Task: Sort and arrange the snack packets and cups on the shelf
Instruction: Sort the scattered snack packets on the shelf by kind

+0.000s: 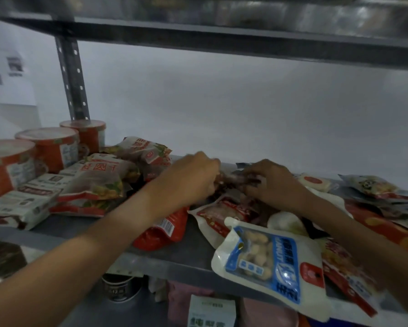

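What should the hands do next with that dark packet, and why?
Probably lift the dark packet, which the left hand and right hand both pinch, and lay it on the packet stack beside the cups. The right side is still a loose heap.

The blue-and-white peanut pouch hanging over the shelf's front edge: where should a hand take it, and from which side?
Judging by its pose, grip the peanut pouch at its lower end, which juts past the shelf edge, from the front. That end is free above and below; the upper end is crowded by other packets.
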